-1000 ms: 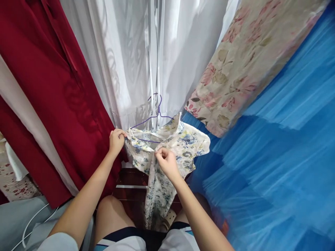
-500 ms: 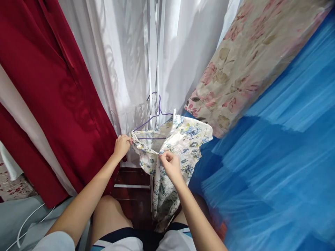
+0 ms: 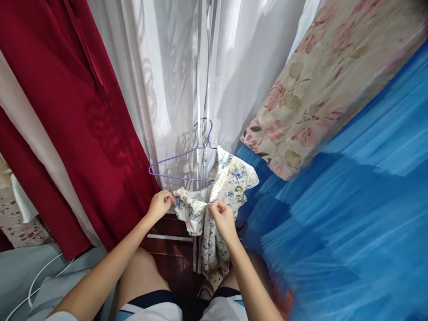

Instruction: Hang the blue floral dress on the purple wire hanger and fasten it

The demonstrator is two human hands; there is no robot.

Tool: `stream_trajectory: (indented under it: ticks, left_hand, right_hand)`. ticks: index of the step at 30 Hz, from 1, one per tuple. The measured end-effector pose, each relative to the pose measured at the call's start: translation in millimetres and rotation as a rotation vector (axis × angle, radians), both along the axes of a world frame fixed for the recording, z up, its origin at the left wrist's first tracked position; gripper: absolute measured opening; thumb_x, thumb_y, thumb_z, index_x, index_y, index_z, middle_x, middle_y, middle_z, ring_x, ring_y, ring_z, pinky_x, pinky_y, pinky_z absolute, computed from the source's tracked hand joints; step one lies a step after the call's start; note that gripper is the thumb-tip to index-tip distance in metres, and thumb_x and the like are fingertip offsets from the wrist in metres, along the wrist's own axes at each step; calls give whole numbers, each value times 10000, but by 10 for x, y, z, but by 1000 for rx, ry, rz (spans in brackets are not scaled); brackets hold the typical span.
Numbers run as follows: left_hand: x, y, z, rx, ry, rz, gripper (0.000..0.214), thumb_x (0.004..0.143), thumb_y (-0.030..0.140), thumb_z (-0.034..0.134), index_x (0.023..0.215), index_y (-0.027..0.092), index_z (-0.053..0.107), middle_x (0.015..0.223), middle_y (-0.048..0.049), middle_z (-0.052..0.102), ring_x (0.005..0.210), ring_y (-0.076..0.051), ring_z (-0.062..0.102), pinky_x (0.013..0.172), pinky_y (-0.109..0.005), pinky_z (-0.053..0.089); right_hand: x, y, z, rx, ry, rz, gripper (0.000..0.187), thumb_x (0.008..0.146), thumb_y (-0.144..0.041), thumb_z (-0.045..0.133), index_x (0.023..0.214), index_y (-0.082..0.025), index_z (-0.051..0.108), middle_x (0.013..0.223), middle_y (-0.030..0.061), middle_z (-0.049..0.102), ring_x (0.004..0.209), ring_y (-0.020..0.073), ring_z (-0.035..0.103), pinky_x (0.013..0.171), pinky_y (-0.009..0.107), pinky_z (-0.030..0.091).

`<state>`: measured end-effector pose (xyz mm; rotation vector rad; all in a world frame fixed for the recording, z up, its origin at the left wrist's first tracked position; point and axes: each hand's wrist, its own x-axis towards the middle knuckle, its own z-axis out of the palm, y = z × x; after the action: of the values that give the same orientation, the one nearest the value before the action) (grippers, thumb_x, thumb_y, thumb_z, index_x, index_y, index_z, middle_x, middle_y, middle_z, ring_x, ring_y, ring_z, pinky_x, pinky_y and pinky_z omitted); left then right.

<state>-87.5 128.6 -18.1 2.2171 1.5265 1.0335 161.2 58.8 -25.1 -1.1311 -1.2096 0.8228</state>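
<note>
A white garment with blue and yellow flowers (image 3: pixel 234 176) hangs by one shoulder from a purple wire hanger (image 3: pixel 177 156). The hanger's left arm is bare, and its hook is up on a white rack (image 3: pixel 202 80). My left hand (image 3: pixel 161 204) is closed, pinching the garment's free left shoulder just below the hanger. At the front of the neckline my right hand (image 3: pixel 221 216) pinches the fabric edge. Below my right hand the garment's lower part drops in narrow folds between my knees.
White curtains (image 3: pixel 167 89) hang behind the rack. Dark red cloth (image 3: pixel 110 169) hangs at the left, floral cloth (image 3: pixel 301 107) and layered blue tulle (image 3: pixel 334 232) at the right. Grey fabric with a white cable (image 3: pixel 31 285) lies lower left. A beige clog (image 3: pixel 214 279) shows on the floor.
The garment's left shoulder has come off the hanger, baring its left arm. My left hand has moved down with that shoulder. My right hand keeps its pinch, slightly lower and to the right.
</note>
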Motion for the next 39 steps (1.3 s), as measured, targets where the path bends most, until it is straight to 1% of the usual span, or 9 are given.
stream_trajectory:
  ticks: [5,9,13,15,17,23,28,33,39]
  left_hand:
    - [243,-326,219,27,-203,-199,138,821,159,520,739,208,618,832,-10,687,836,-175,646,826,-295,498]
    - [612,-590,354,-186,-551,-457,112,803,142,534,751,201,613,758,-7,615,737,-164,587,701,-280,461]
    - [968,-820,450,-386,-797,-634,58,831,177,561,853,204,608,795,-17,567,740,-154,529,676,-265,409]
    - [1096,-931,508,-421,-831,-690,49,851,187,566,889,200,595,822,-19,548,757,-150,505,692,-261,392]
    - [1190,-1040,566,-450,-839,-739,32,881,196,553,903,187,574,830,-15,519,754,-138,476,697,-252,374]
    - [1324,-1248,601,-553,-789,-836,46,927,213,532,931,170,516,827,0,490,732,-112,439,676,-231,341]
    - [1200,-1229,414,-660,-877,-794,117,931,263,567,969,193,481,832,9,508,697,-102,429,643,-219,336]
    - [899,-1331,-47,-909,-830,-813,308,957,468,515,1088,191,553,922,-34,564,769,-127,521,689,-224,373]
    - [656,-1674,-616,-1023,-1038,-831,513,806,601,654,1123,199,633,1030,-73,611,996,-226,580,904,-309,406]
  right_hand:
    - [532,-129,-339,-17,82,-247,358,823,-454,602,587,-211,487,515,-51,391,494,121,321,482,266,254]
    - [785,-293,-649,-63,69,-350,384,832,-490,583,580,-216,490,518,-38,400,500,138,335,497,284,267]
    - [796,-446,-776,-105,-37,-356,277,784,-450,612,663,-201,595,654,30,577,635,214,520,610,330,416]
    - [752,-531,-693,-89,-132,-367,212,717,-352,645,852,-188,666,867,75,660,830,272,592,762,381,471]
    - [669,-648,-512,-74,-234,-268,364,674,-258,636,1031,-193,660,1054,90,664,1011,296,593,909,420,459]
    - [277,-1083,111,-232,-269,389,409,743,-174,621,1151,-155,624,1072,81,675,1027,276,601,935,388,468]
    - [161,-1195,190,-416,-191,619,338,874,-434,624,1017,-132,674,1031,75,688,998,272,601,891,359,483]
    - [202,-1254,188,-440,-283,689,380,856,-471,670,1065,-154,675,1059,63,678,1002,259,591,920,354,460]
    - [316,-1292,192,-489,-147,564,377,806,-452,728,1051,-168,704,1009,69,696,969,257,599,880,364,464]
